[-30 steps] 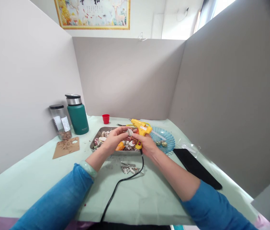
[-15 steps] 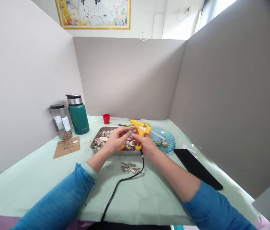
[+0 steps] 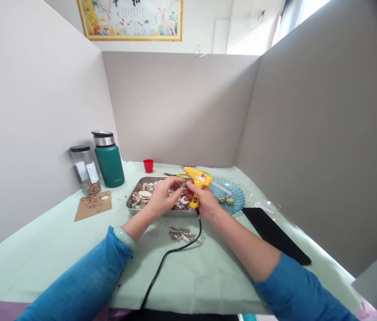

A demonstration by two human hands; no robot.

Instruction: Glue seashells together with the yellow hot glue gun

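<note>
A yellow hot glue gun [image 3: 202, 179] is gripped by its handle in my right hand [image 3: 205, 199], its nozzle pointing left and a clear glue stick out of its back. My left hand [image 3: 163, 195] is over the metal tray [image 3: 132, 206], its thumb and fingers drawn together in front of the nozzle. Whatever is between those fingertips is too small to make out. Shells [image 3: 145, 195] and small stones fill the tray beneath both hands. From the handle a black cord [image 3: 161, 263] runs down to the table's near edge.
Several small metal clips [image 3: 182, 235] lie before the tray. A blue plate [image 3: 237, 191] holds patterned pieces at right, near a black flat board [image 3: 275, 234]. Leftward stand a green bottle [image 3: 109, 165], a jar [image 3: 86, 171] and brown cardboard [image 3: 93, 206]. A red cup [image 3: 148, 166] stands behind.
The glue gun has shifted slightly to the right in my right hand. My left fingers have moved a little, and the pale bit seen between the hands no longer shows clearly.
</note>
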